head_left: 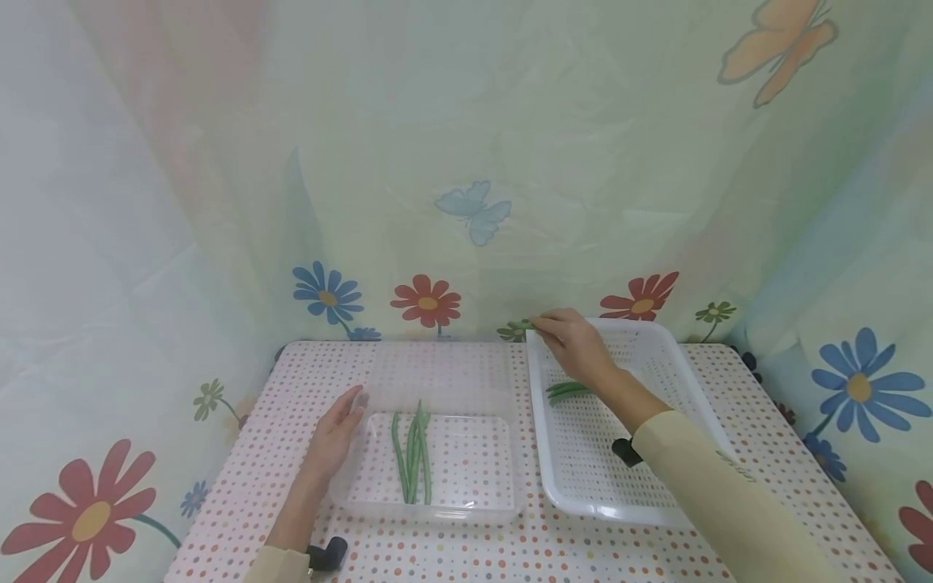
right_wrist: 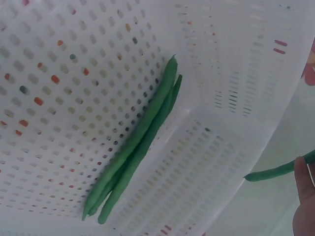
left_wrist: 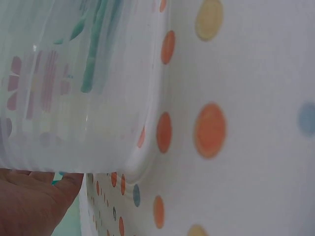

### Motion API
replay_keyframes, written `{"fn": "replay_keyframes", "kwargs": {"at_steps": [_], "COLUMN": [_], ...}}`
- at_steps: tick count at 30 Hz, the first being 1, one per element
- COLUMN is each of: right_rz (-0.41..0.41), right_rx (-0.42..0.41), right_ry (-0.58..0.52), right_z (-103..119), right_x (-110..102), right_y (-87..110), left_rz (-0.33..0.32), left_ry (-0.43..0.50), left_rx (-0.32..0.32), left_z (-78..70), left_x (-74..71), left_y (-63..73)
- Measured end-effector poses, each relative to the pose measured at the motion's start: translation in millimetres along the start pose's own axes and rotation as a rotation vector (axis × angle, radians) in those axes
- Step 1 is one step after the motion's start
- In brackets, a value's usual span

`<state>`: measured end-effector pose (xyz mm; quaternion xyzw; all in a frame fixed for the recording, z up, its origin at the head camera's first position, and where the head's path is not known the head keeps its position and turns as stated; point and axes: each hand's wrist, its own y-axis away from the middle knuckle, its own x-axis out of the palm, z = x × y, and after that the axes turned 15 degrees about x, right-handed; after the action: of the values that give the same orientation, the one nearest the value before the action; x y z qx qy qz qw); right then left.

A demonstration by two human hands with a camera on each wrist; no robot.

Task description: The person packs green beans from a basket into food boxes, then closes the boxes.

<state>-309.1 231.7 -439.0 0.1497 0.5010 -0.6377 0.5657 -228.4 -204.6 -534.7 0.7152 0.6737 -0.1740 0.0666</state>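
Observation:
My right hand point(head_left: 576, 348) pinches a green bean point(right_wrist: 270, 173) above the far left rim of a white perforated basket point(head_left: 550, 486). Inside that basket, a small bundle of green beans point(right_wrist: 135, 140) lies along the left wall. On the left, a clear plastic container point(head_left: 474, 512) has its hinged lid point(head_left: 440, 372) laid back behind it. Several green beans point(head_left: 413, 457) lie lengthwise in the container, left of its middle. My left hand point(head_left: 331, 437) rests at the container's left side, fingers extended; the left wrist view shows it partly behind the container wall.
A dotted cloth covers the table point(head_left: 240, 502). Right behind the table hangs a backdrop point(head_left: 583, 162) printed with flowers and butterflies, wrapping round both sides. The basket stands close to the container's right side, and its raised walls surround the beans inside.

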Motion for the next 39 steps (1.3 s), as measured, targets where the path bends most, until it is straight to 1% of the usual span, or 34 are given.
{"fn": "replay_keyframes", "kwargs": {"at_steps": [3, 9, 14, 16, 19, 23, 28, 31, 35, 37, 39], "right_rz": [-0.021, -0.005, -0.017, -0.011, 0.021, 0.029, 0.002, -0.016, -0.024, -0.008, 0.030], "right_rx": [-0.026, -0.041, -0.106, -0.132, -0.160, -0.221, -0.346, -0.413, -0.465, -0.483, -0.504], "right_ry": [-0.005, 0.026, 0.047, 0.056, 0.077, 0.103, 0.086, 0.106, 0.159, 0.178, 0.186], "right_z": [5.3, 15.0, 27.5, 34.6, 46.9, 61.7, 73.5, 78.6, 85.7, 89.2, 93.1], "right_x": [1.2, 2.0, 1.1, 1.3, 1.7, 4.7, 12.4, 16.6, 19.8, 21.3, 22.8], "right_y": [-1.7, -2.7, -2.6, -2.7, -2.6, -1.1, 1.3, 2.2, 5.1, 7.3, 9.8], "left_rz": [0.001, 0.006, 0.007, 0.007, 0.006, 0.003, 0.002, 0.001, 0.002, 0.003, 0.005], "left_ry": [-0.001, 0.001, 0.003, 0.006, 0.012, 0.011, 0.001, 0.001, 0.007, 0.010, 0.014], "left_rx": [-0.003, -0.005, -0.009, -0.007, -0.001, -0.003, -0.015, -0.014, -0.004, 0.000, 0.002], "left_z": [0.2, 1.2, 1.1, 1.1, 0.9, 1.0, 1.7, 1.7, 1.8, 2.1, 2.3], "left_x": [-0.8, -0.8, -0.7, -0.7, -0.9, -0.4, 0.5, 0.3, -0.4, -0.7, -0.7], "left_y": [-0.2, -0.9, -0.9, -0.5, 0.3, -0.2, -0.9, -0.5, 0.2, 0.4, 0.4]}}
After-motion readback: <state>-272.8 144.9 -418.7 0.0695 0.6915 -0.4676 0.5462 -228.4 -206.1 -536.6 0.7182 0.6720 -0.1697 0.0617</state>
